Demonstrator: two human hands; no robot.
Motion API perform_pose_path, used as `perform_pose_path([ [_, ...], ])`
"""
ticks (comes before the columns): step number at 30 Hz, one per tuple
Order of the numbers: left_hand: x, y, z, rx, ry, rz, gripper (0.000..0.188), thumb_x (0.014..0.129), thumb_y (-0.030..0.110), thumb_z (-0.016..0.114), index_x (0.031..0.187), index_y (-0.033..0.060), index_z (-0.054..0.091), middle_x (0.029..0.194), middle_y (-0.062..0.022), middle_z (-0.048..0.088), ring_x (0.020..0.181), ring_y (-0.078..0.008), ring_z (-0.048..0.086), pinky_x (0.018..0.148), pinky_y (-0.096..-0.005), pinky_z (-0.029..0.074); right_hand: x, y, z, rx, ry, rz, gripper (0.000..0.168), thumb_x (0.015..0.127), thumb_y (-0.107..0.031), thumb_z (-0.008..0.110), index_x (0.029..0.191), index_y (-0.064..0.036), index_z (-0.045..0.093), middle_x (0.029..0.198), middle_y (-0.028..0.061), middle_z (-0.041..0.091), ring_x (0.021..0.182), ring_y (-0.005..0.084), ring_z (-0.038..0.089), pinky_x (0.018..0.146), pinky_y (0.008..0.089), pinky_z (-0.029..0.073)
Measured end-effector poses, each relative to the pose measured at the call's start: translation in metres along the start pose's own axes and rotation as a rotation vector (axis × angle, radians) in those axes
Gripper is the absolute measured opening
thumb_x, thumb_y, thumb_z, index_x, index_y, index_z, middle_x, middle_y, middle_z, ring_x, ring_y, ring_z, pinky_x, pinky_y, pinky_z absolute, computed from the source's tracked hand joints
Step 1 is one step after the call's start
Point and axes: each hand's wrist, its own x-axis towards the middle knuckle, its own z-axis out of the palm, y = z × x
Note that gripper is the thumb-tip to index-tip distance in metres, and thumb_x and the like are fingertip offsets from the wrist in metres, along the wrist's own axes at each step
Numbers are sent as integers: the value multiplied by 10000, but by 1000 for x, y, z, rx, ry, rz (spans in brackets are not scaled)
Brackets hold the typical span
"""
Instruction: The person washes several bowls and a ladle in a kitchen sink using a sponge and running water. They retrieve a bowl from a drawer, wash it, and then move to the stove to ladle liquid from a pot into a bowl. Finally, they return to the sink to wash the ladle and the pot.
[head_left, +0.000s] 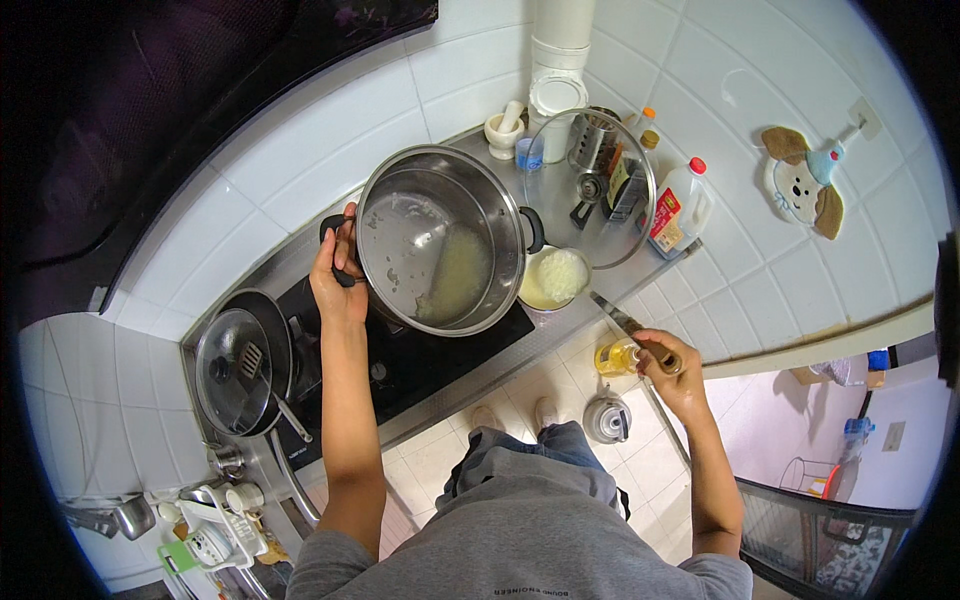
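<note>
My left hand (339, 289) grips the black side handle (341, 279) of a large stainless steel pot (375, 300). The pot is tilted towards the right, and a shallow pool of cloudy yellowish liquid (463, 262) gathers on that side; small bits stick to its bottom. In my right hand (679, 375) is the long handle of a metal ladle or strainer (619, 315). Its head holds a mound of white, curd-like food (562, 275) over a bowl (534, 300) with pale yellow liquid. The bowl stands at the pot's right, partly hidden by the ladle's head.
A glass lid (634, 255) leans at the counter's right, before bottles (679, 214) and a utensil holder (596, 142). A mortar (504, 136) stands behind. Left on the black cooktop (405, 375) sits a covered frying pan (236, 375). An oil bottle (616, 358) and kettle (607, 420) stand on the floor.
</note>
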Motion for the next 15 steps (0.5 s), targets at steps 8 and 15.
perform_pose_path([
  [8, -5, 4, 8, 67, 105, 4, 348, 901, 199, 427, 583, 60, 447, 1213, -146, 500, 1122, -207, 454, 981, -281, 319, -20, -16, 4, -736, -192, -505, 259, 665, -25, 636, 920, -64, 616, 737, 126, 536, 625, 286, 554, 548, 361, 462],
  [15, -1, 2, -5, 27, 20, 2, 366, 898, 211, 436, 564, 62, 442, 1217, -151, 497, 1117, -198, 463, 954, -261, 343, -22, -16, -2, -459, -62, -405, 257, 683, 8, 615, 936, -35, 608, 799, 130, 579, 669, 251, 582, 581, 304, 465],
])
